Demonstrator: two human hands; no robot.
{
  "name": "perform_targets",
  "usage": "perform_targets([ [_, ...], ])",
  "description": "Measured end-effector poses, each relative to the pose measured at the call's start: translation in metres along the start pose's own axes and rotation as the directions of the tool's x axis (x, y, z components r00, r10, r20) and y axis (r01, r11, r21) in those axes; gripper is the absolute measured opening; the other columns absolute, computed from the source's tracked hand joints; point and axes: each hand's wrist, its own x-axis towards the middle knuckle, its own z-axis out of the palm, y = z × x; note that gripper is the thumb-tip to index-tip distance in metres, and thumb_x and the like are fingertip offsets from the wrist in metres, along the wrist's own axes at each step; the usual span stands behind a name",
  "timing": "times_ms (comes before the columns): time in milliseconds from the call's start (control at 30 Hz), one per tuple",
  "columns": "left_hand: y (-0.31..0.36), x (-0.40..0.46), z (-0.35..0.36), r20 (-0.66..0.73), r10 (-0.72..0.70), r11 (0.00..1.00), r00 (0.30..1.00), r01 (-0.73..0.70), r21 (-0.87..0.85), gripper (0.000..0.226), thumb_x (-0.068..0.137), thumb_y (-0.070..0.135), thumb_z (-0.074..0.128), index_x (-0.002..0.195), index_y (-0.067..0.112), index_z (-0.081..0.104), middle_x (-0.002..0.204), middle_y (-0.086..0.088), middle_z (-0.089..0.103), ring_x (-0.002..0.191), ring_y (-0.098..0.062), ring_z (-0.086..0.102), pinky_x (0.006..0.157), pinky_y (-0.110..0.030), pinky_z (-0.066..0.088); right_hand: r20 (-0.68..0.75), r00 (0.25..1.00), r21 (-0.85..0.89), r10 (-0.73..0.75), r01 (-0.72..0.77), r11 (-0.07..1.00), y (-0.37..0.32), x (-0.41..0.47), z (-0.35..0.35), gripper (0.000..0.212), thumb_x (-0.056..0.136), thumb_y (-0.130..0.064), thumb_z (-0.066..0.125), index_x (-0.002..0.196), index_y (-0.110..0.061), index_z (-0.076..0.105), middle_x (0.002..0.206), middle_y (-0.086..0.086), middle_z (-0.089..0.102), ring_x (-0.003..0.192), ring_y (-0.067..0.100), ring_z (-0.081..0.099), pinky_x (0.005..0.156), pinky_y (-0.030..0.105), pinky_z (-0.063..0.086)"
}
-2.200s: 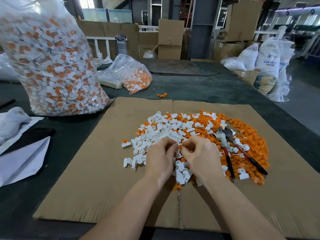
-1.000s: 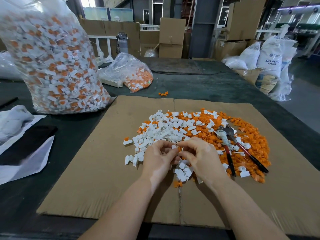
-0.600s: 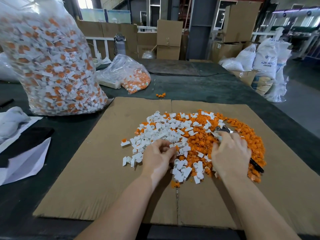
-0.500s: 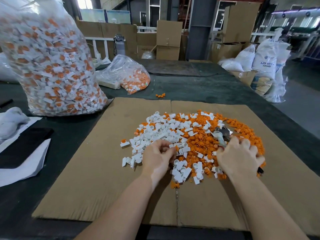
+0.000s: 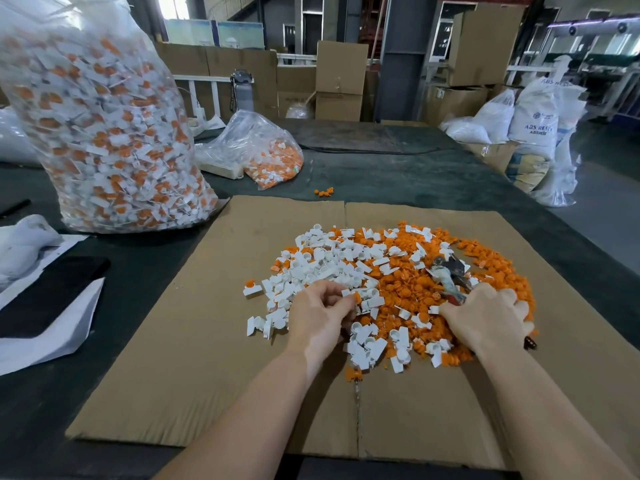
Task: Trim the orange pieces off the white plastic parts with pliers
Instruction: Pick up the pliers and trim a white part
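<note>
A heap of white plastic parts [image 5: 332, 261] and loose orange pieces [image 5: 415, 289] lies on a brown cardboard sheet [image 5: 194, 341]. My left hand [image 5: 320, 315] pinches a white part with an orange piece [image 5: 354, 296] at the heap's near edge. My right hand [image 5: 488, 322] is curled round the handles of the pliers [image 5: 448, 275], which lie on the orange pieces. The pliers' metal head points away from me, and a black handle tip shows below my wrist.
A tall clear bag [image 5: 100, 133] full of white and orange parts stands at the back left. A smaller bag [image 5: 258, 150] lies behind the cardboard. White paper and a black sheet [image 5: 52, 292] lie at the left. Sacks [image 5: 540, 133] stand off the table's right side.
My right hand left the part held by both hands, moved right to the pliers and closed round their handles. My left hand stayed put with the part.
</note>
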Motion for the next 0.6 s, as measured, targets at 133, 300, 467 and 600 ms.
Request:
perform_targets([
  [133, 0.002, 0.001, 0.000, -0.005, -0.020, 0.999, 1.000, 0.020, -0.033, 0.007, 0.088, 0.009, 0.063, 0.085, 0.015, 0.062, 0.061, 0.002, 0.064, 0.060, -0.014, 0.062, 0.061, -0.032, 0.056, -0.035, 0.998, 0.029, -0.047, 0.048, 0.998, 0.002, 0.001, -0.007, 0.042, 0.086, -0.043, 0.056, 0.108, -0.007, 0.052, 0.124, 0.020, 0.044, 0.115, 0.038, 0.038, 0.095, 0.048, 0.033],
  [300, 0.014, 0.008, 0.000, 0.007, 0.011, 0.997, 1.000, -0.010, -0.071, 0.006, 0.087, 0.010, 0.065, 0.092, 0.008, 0.063, 0.069, -0.008, 0.065, 0.052, -0.010, 0.060, 0.050, -0.019, 0.050, 0.006, 0.960, 0.253, -0.280, 0.270, 0.929, -0.006, -0.003, -0.024, 0.032, 0.090, -0.035, 0.051, 0.100, -0.004, 0.054, 0.092, 0.009, 0.055, 0.081, 0.022, 0.052, 0.068, 0.034, 0.042],
  [467, 0.027, 0.015, 0.002, 0.032, -0.063, 0.965, 0.998, 0.069, -0.252, 0.012, 0.086, 0.009, 0.066, 0.095, 0.003, 0.062, 0.072, -0.008, 0.064, 0.052, -0.007, 0.060, 0.051, -0.017, 0.049, 0.303, 0.843, 0.671, -0.445, 0.143, 0.727, -0.018, -0.023, -0.051, 0.021, 0.093, -0.018, 0.048, 0.088, -0.004, 0.062, 0.081, 0.017, 0.065, 0.068, 0.019, 0.058, 0.059, 0.027, 0.053],
  [600, 0.036, 0.022, 0.002, 0.044, -0.135, 0.922, 0.990, 0.142, -0.360, 0.005, 0.087, 0.005, 0.065, 0.090, 0.004, 0.061, 0.073, -0.008, 0.063, 0.059, -0.012, 0.061, 0.053, -0.018, 0.051, 0.444, 0.724, 0.724, -0.528, 0.056, 0.687, -0.022, -0.032, -0.055, 0.019, 0.094, -0.016, 0.046, 0.092, -0.005, 0.061, 0.089, 0.013, 0.071, 0.081, 0.025, 0.069, 0.069, 0.036, 0.058],
])
